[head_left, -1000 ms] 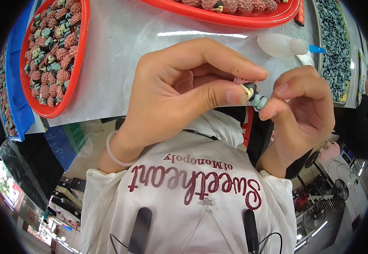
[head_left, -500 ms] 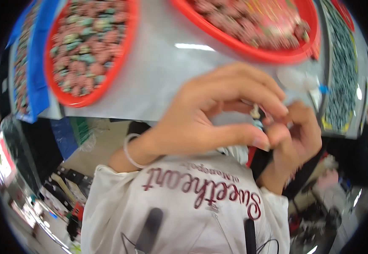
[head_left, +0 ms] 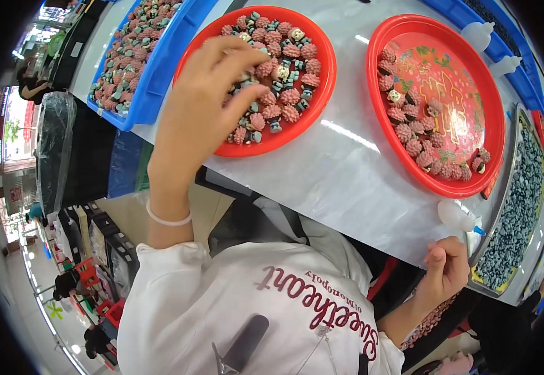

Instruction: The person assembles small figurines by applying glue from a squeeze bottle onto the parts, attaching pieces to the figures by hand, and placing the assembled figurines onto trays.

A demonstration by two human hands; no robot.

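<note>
My left hand (head_left: pixel 206 103) reaches over a round red tray (head_left: pixel 329 69) filled with small figurines (head_left: pixel 289 97) that have knobbly pink hair, pale faces and teal bodies. Its thumb and fingers are apart above the pile, with nothing visible between them. Down at the table's front edge, on the right, my right hand (head_left: pixel 444 272) is closed with its fingers curled in. Whatever it may hold is hidden. Near it lies a white squeeze bottle (head_left: pixel 454 215) with a blue tip. Farther off, a second red tray (head_left: pixel 374 81) with a printed floor holds fewer pink-haired figurines (head_left: pixel 409 128) along its left and near sides.
A blue bin (head_left: pixel 148 94) of pink and teal pieces stands at the far left. On the right, a metal tray (head_left: pixel 513 206) carries many small dark teal pieces. Two more white bottles (head_left: pixel 477 35) stand beside a blue bin (head_left: pixel 528 81) at the back right.
My hands were together in front of my chest, around a small piece. Now they are apart: the left has moved to the left tray, the right down toward the table edge. The view has shifted.
</note>
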